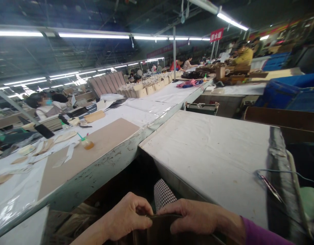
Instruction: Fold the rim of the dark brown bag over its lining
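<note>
Low in the view, a dark brown leather-like piece (pixel 160 229) hangs in front of my lap, its lower part cut off by the frame. My left hand (pixel 126 216) pinches its top edge between thumb and forefinger. Just to the right, my right hand (pixel 195 216) grips the same edge, thumb on the near side and fingers behind. The two hands are a short way apart. Behind them shows my knee in black-and-white checked cloth (pixel 164 195).
A white-covered table (pixel 210 153) stands at right, with thread snips (pixel 271 188) on a cord. Along the left runs a long bench holding a glue bottle (pixel 86 143), a brown board (pixel 108 139) and cut pieces. Blue bins (pixel 286 93) stand right. Other people work farther off.
</note>
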A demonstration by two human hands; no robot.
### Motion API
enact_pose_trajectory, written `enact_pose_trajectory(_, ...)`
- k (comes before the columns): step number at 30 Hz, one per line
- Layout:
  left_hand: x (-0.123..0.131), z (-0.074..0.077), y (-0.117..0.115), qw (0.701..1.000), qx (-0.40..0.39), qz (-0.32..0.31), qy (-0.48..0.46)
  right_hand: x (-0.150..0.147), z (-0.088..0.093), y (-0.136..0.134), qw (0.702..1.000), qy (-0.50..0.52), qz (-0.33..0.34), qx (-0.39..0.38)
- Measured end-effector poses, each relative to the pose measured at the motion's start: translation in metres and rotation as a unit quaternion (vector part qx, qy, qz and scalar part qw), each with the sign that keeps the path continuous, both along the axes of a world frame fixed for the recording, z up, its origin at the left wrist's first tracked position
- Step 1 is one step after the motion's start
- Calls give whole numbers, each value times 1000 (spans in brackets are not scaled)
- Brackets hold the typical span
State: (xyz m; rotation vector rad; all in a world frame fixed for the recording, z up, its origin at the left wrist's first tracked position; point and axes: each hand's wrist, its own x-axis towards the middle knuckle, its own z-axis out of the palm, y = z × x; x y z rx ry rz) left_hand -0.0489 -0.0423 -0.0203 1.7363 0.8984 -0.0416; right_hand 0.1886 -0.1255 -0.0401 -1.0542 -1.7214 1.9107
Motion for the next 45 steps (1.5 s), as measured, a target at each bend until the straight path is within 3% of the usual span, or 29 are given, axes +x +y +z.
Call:
enact_pose_trajectory(8,-6,8,4,999,-27,-28,-7,1,-9,-3,996,61,-2,-59)
enact_pose_trajectory(12,-8,10,4,998,-21,-57,-20,5,-6,-5,996,71,17,-45)
enact_pose_trajectory(16,-6,2,6,998,-42,-25,-30,-1,1,4,999,-18,35,-15)
enact_pose_trajectory(21,-5,-3,5,996,-68,28,-52,-26,5,23,987,-130,15,98)
enact_pose_trajectory(23,-14,3,2,997,-56,34,-43,-33,2,28,983,-129,2,135)
enact_pose_trajectory(27,-47,19,-8,998,14,36,42,-34,-3,32,986,-125,-12,110)
enact_pose_trajectory(30,-71,21,-13,996,-23,64,60,-33,-2,33,978,-140,-3,155)
enact_pose_trajectory(34,-84,11,-16,992,-83,88,36,-30,-5,33,969,-147,21,197)
enact_pose_trajectory(39,-82,12,-13,986,-152,68,6,-21,-15,35,979,-84,56,178)
enact_pose_trajectory(45,-87,14,-10,980,-198,35,3,-16,-21,35,993,-17,90,77)
